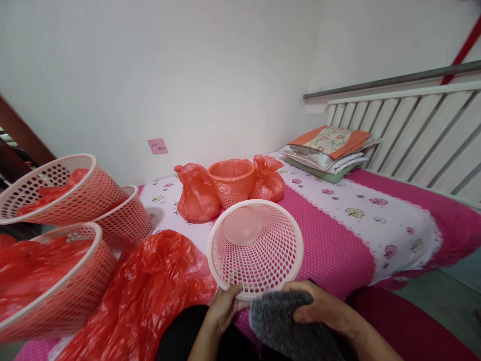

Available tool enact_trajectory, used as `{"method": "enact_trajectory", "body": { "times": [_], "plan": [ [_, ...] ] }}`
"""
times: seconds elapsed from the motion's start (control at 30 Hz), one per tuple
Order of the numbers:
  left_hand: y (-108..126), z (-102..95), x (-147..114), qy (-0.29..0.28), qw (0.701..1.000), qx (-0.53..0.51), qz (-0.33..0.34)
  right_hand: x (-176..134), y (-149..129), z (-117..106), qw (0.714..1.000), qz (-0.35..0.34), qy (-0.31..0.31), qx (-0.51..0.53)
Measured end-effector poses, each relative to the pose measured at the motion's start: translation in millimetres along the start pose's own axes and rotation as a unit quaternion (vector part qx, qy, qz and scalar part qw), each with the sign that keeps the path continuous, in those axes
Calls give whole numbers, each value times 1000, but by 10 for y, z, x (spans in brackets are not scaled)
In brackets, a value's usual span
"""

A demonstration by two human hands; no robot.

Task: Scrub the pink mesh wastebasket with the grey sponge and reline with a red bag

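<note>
A pale pink perforated plastic wastebasket lies tipped on the bed with its mouth towards me. My left hand grips its near rim, thumb over the edge. In my right hand is a fuzzy grey cloth, bunched between thumb and fingers close to the basket's near rim. Left of the basket spreads a crumpled red plastic bag. Beyond it stand a tied red bag, a basket lined with a red bag and a second tied red bag.
Several pink baskets with red bags inside crowd the left side. Folded cushions and cloths are stacked at the back right, by a white slatted headboard. A pink note is on the wall.
</note>
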State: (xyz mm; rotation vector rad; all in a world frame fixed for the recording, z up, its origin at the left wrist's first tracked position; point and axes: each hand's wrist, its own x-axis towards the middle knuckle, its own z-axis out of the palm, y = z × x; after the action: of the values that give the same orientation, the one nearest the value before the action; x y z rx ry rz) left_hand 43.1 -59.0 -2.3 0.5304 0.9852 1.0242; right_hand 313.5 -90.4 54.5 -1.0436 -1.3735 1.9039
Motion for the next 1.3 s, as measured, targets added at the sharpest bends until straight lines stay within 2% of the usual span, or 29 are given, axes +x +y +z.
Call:
{"method": "enact_trajectory", "body": {
  "times": [0.07, 0.17, 0.27, 0.33, 0.4, 0.47, 0.5, 0.57, 0.73, 0.83, 0.9, 1.03, 1.2, 1.3],
  "plan": [
    [-1, 8, -9, -11, 1000, 5, 3, 70, -136, 49, 997, -35, 71, 17],
    [15, 19, -38, -29, 999, 22, -7, 248, -336, 120, 977, -74, 198, -12],
    [43, 35, -78, -41, 998, 38, -10, 498, -503, 153, 953, -131, 252, -101],
    [58, 46, -96, -52, 998, 41, -11, 694, -587, 145, 910, -181, 303, -218],
    [62, 51, -102, -61, 997, 38, -14, 909, -646, 127, 845, -211, 344, -352],
    [51, 49, -91, -62, 997, 31, -19, 1145, -676, 111, 788, -208, 350, -462],
    [41, 46, -80, -61, 998, 27, -21, 1271, -676, 107, 772, -198, 341, -498],
    [18, 38, -53, -53, 998, 20, -30, 1530, -637, 103, 771, -172, 307, -531],
    [-12, 21, 0, -33, 998, 0, -49, 2060, -314, 74, 816, -133, 249, -504],
    [-2, 28, 1, -29, 998, -23, -50, 2184, -80, 18, 844, -107, 227, -474],
    [5, 42, -3, -30, 998, -30, -51, 2195, 29, -25, 853, -88, 212, -469],
    [1, 77, 0, -28, 998, -29, -48, 2184, 90, -50, 843, -42, 201, -497],
    [-11, 88, -4, -21, 998, -46, -41, 2294, -26, 45, 810, -18, 229, -540],
    [-14, 78, -9, -19, 997, -52, -50, 2382, -110, 87, 793, -14, 217, -569]
  ]
}}
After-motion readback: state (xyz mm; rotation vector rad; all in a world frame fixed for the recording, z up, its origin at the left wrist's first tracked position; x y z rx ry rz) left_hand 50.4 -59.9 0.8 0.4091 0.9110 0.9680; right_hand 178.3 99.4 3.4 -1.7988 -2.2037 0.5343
